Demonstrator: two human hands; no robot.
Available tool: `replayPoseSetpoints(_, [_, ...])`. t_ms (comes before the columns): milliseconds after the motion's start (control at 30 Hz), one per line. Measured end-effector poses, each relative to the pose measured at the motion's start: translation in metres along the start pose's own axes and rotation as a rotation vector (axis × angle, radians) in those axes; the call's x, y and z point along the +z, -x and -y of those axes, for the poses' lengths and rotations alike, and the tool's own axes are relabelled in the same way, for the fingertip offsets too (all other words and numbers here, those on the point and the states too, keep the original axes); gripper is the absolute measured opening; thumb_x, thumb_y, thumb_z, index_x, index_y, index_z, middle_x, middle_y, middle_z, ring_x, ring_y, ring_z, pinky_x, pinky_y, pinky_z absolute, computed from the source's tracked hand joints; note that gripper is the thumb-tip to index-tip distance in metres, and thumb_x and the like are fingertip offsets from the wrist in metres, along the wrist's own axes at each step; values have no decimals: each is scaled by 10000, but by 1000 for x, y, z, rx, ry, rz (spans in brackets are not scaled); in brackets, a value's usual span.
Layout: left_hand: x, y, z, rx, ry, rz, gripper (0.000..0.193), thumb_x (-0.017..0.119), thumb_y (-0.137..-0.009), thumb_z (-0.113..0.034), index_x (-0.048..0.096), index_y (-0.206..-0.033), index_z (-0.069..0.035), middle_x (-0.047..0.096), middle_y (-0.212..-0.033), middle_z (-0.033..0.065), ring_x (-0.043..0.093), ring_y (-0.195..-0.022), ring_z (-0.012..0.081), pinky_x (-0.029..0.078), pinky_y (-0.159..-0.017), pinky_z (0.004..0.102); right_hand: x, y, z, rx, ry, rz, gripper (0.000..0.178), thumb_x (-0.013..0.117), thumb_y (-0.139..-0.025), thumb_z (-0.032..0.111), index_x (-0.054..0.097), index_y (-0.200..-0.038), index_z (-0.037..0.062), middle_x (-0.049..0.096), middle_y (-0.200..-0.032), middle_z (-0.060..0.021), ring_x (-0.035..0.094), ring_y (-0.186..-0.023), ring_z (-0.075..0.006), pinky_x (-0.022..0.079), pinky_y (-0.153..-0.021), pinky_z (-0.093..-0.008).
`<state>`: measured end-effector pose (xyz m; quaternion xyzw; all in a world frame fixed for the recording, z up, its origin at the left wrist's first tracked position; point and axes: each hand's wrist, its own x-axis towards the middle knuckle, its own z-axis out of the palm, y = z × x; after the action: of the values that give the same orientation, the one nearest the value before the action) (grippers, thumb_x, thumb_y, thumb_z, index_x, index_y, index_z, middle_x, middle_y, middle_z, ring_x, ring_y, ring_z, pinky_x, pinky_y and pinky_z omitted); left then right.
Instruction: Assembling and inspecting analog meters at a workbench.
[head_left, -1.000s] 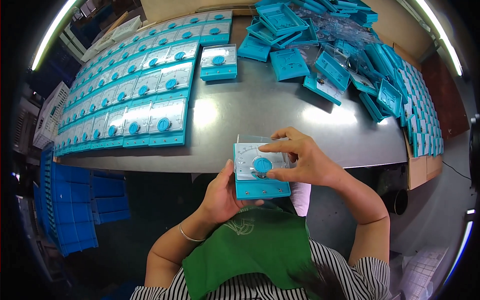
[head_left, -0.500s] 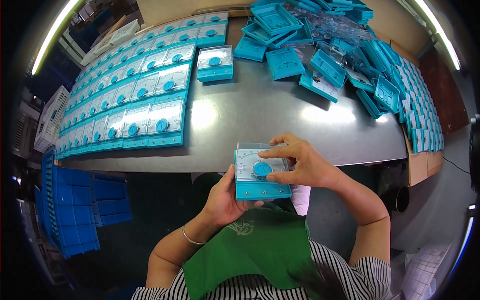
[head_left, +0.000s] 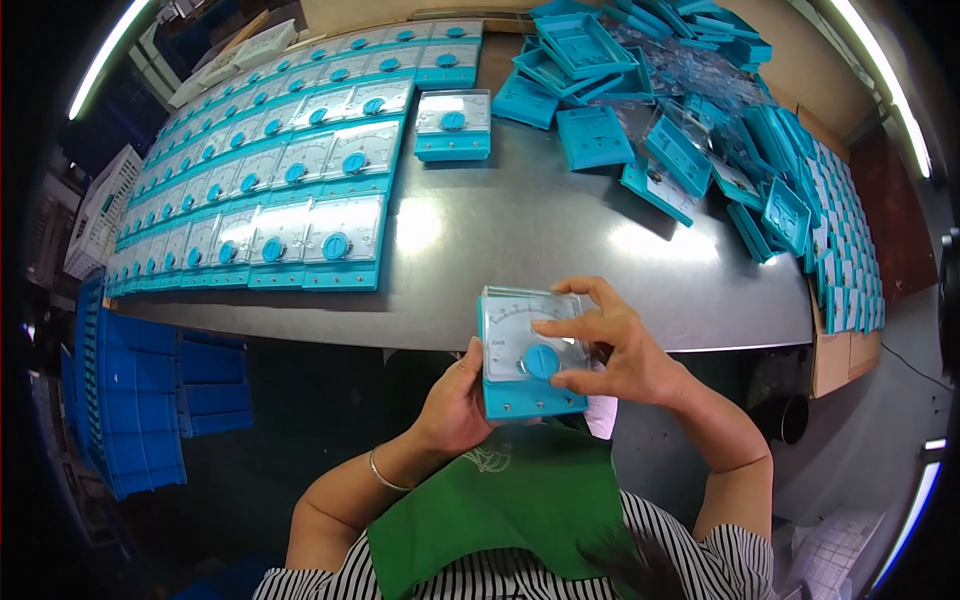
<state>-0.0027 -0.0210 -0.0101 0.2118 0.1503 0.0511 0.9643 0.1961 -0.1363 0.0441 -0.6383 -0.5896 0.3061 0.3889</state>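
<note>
A turquoise panel meter [head_left: 533, 403] with a white dial, a round blue knob [head_left: 542, 362] and small metal terminals along its front is held before my body, near the table's front edge. My left hand [head_left: 455, 400] grips it from the left, thumb along its side and fingers hidden underneath. My right hand [head_left: 620, 345] reaches over the right side of the meter. Its fingers hold the clear cover [head_left: 510, 335] that lies over the dial, one at the top edge, one across the face, with the thumb beside the knob.
Rows of similar meters [head_left: 335, 250] fill the table's left side, and one single meter [head_left: 452, 125] stands beside them. Turquoise housings [head_left: 595, 138] and clear covers [head_left: 690, 75] are heaped at the back right. Blue crates [head_left: 130, 400] stand below left of the metal table [head_left: 480, 230].
The clear cover, raised at its far edge before, now sits lower over the dial. Both hands keep their hold. The whole view has shifted slightly.
</note>
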Motion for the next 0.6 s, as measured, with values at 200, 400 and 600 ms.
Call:
replayPoseSetpoints(200, [-3, -2, 3, 10, -120, 28, 591, 191, -996, -500, 279, -1417, -95, 506, -1296, 153, 604, -1057, 300, 561, -794, 414, 8, 5, -8, -85, 55, -26, 544, 824, -664, 200, 654, -1178, 153, 438, -1275, -202, 575, -700, -172, 499, -613, -292])
replayPoseSetpoints(400, [-4, -6, -3, 74, -312, -84, 571, 651, -842, -168, 369, -1302, 17, 555, -1171, 165, 630, -957, 238, 573, -726, 356, 20, 9, -13, -108, 216, -120, 681, 846, -631, 238, 587, -1257, 169, 374, -1364, -255, 607, -796, -251, 519, -660, -335])
replayPoseSetpoints(600, [5, 3, 4, 54, -339, -102, 600, 680, -823, -232, 390, -1283, 21, 570, -1149, 158, 633, -949, 238, 578, -703, 365, 36, 20, -5, -62, 213, -296, 728, 843, -627, 261, 555, -1290, 171, 317, -1416, -257, 599, -905, -326, 519, -773, -389])
